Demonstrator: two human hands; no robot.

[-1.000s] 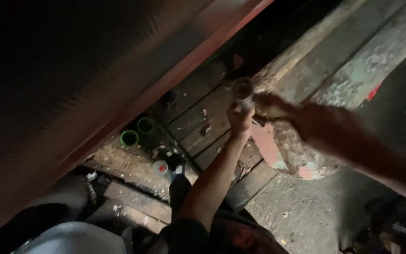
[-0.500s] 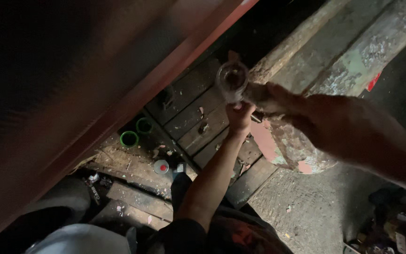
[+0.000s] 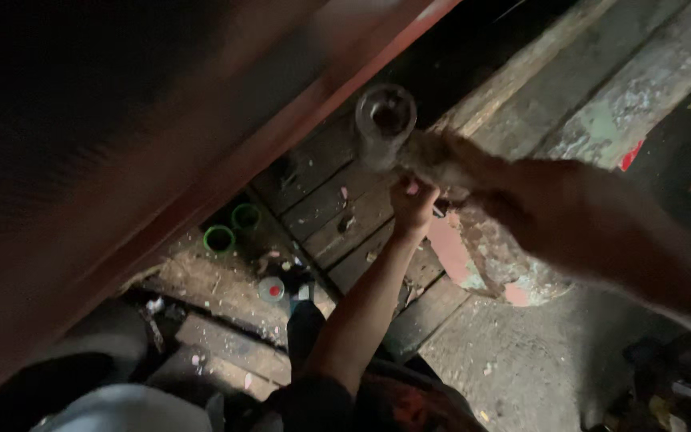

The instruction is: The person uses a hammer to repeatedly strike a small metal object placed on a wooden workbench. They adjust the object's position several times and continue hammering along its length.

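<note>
My right hand (image 3: 473, 172) reaches in from the right, close to the camera and blurred. It is closed on a round, clear cup-like object (image 3: 385, 120) whose open mouth faces up at me. Just below it, another person's hand (image 3: 413, 204) is raised on a bare forearm (image 3: 361, 304) coming up from the bottom of the view. Its fingers are under my hand, and I cannot tell whether they touch. My left hand is out of sight.
A broad red beam (image 3: 281, 136) runs diagonally across the upper left. Far below lie worn wooden planks (image 3: 337, 216), two green-rimmed cups (image 3: 219, 238), a small round can (image 3: 272, 288), a paint-stained round drum (image 3: 505, 264) and a concrete floor (image 3: 505, 360).
My right hand has lifted the round object up from the other person's hand and nearer the camera. The other person's arm stays raised beneath it.
</note>
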